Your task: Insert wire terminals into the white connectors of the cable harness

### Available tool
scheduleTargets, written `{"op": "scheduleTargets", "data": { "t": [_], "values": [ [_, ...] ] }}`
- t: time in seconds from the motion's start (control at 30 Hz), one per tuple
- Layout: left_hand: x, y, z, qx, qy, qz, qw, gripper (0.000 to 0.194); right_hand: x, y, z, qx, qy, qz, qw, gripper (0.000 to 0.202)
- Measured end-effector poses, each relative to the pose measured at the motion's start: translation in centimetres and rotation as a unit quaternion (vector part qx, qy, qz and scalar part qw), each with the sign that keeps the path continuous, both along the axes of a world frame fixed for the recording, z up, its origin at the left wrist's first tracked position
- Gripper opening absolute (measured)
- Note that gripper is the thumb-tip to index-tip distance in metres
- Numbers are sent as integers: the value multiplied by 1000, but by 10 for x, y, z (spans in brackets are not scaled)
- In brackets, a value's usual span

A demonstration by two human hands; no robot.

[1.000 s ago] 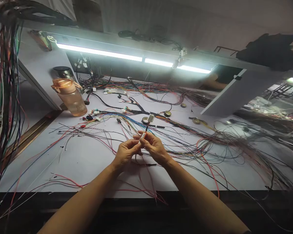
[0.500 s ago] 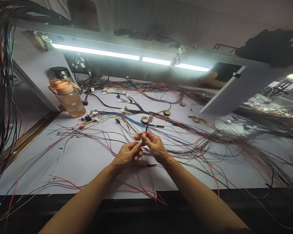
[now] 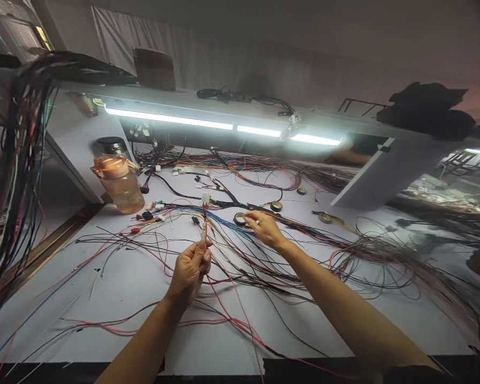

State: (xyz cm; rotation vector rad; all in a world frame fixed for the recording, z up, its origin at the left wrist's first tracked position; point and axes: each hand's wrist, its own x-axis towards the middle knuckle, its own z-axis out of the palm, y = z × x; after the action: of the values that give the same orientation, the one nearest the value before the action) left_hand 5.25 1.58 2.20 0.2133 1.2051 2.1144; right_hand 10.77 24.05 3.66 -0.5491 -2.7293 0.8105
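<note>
My left hand (image 3: 191, 266) pinches red-and-black wires (image 3: 205, 214), likely to hold the white plastic connector (image 3: 205, 199) upright. My right hand (image 3: 267, 230) is at the round black tape roll (image 3: 237, 218), fingers' grip unclear.

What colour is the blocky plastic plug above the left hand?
The plug is white, clearest in the head view.

White glare from strip light (image 3: 168, 118) under shelf (image 3: 164, 101); top dim; edges stretched, right side blurred.

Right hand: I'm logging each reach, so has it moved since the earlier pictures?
Yes: judged against the tape roll, the right hand has moved forward, away from the person's body, and is now close beside the roll.
</note>
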Motion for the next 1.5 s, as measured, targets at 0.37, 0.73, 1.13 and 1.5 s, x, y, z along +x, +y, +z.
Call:
{"op": "scheduleTargets", "data": {
  "t": [0.37, 0.73, 1.13, 1.5],
  "values": [
    [0, 5, -10, -41, 17, 6, 999, 49, -27, -5, 13, 141, -70, 5, 988, 20],
    [7, 6, -12, -26, 89, -45, 995, 37, 57, -70, 36, -45, 33, 88, 995, 28],
    [14, 5, -10, -34, 80, -90, 992, 49, 56, -91, 36, -74, 59, 55, 994, 32],
    [15, 0, -11, -103, 356, -89, 925, 49, 57, -96, 32, -90, 54, 8, 994, 36]
  ]
}}
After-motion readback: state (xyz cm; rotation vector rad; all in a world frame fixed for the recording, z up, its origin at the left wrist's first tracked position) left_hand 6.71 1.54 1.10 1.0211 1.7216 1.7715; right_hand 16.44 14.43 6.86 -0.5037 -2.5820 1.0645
